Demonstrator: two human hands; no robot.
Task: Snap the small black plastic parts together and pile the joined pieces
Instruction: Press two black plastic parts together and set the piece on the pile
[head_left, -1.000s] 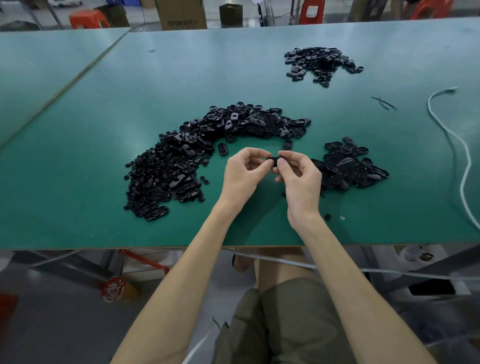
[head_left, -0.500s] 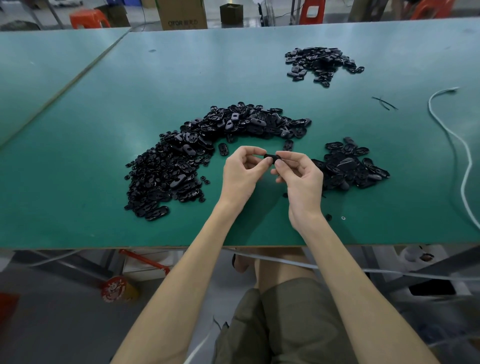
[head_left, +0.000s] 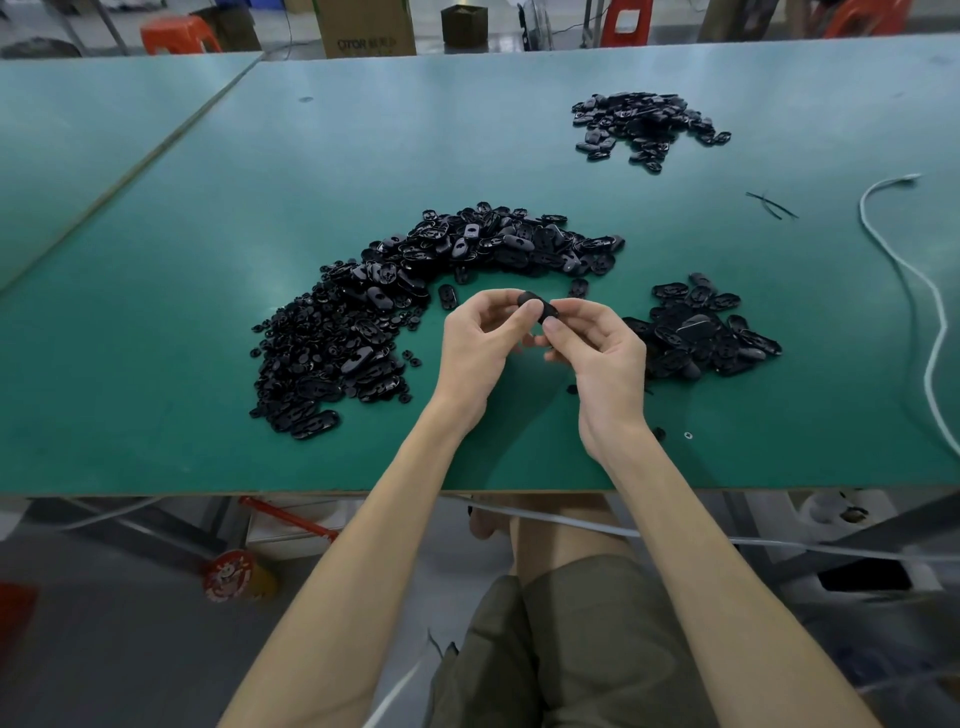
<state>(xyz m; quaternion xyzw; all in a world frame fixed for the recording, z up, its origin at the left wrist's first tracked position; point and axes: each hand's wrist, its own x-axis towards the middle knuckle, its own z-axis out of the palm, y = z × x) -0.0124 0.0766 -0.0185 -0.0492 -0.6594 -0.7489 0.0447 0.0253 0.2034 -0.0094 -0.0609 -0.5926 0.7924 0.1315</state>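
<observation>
Nearest to me, a person's lap in olive shorts and two bare forearms reach up over the front edge of a green table (head_left: 208, 218).

Just past that edge, the left hand (head_left: 475, 348) and the right hand (head_left: 602, 358) meet above the tabletop. Both are closed on one small black part (head_left: 537, 307), each pinching it between thumb and fingertips, one from either side. The part is off the table, between the two hands. I cannot tell whether its halves are fully seated; I judge that the snap is being made or checked right now.

Just beside the right hand lies a small pile (head_left: 698, 332) of black oval pieces. I take this to be the joined pieces, though I cannot confirm it from here.

To the left of the hands and curving round behind them is a much larger heap (head_left: 410, 306) of loose black parts, ovals mixed with smaller bits. I read this as the supply to be joined.

By that reading, the task is in its early part: the small pile is done, the large heap remains, and the held piece is not yet set down.

Farther back and to the right sits another pile of black parts (head_left: 644, 124); I cannot tell its role. A white cable (head_left: 930, 322) trails along the right side. Beyond the table stand a cardboard box (head_left: 369, 26) and an orange stool (head_left: 179, 34).
</observation>
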